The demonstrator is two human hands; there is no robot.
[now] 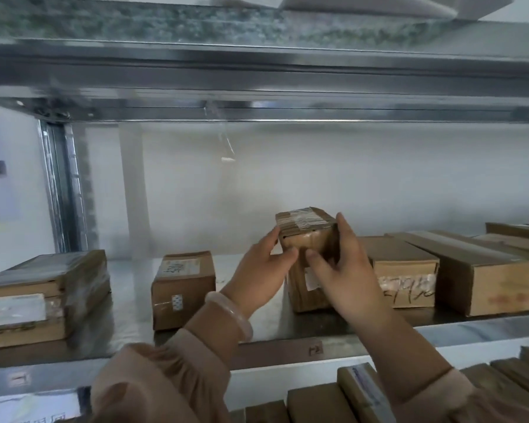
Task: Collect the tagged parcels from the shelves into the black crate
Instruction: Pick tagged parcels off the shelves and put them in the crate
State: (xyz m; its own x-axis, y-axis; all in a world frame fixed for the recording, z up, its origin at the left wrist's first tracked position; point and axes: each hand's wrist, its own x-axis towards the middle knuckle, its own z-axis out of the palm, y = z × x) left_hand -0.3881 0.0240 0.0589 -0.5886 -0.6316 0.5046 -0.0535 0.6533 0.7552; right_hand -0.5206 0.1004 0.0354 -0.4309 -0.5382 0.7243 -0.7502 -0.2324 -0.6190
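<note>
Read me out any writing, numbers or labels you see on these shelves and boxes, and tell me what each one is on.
"279" (likely), then unclear strokes: handwritten on the taped box right of the held parcel.
Label on the small box: handwriting, too blurred to read.
Red print on the long box: blurred, unreadable.
Shelf-edge tag: too small to read.
Held parcel's white sticker: mostly covered, unreadable.

We record: shelf (pixel 129 300) smooth sheet metal, bright, reflective; taped parcel (pixel 310 239) matt brown cardboard, glossy clear tape (pixel 306 219) wrinkled over its top; far-left parcel (pixel 74 270) under shiny film, white paper label (pixel 17 309); sleeve (pixel 165 377) matt cloth; bangle (pixel 229 312) smooth, pale, polished.
</note>
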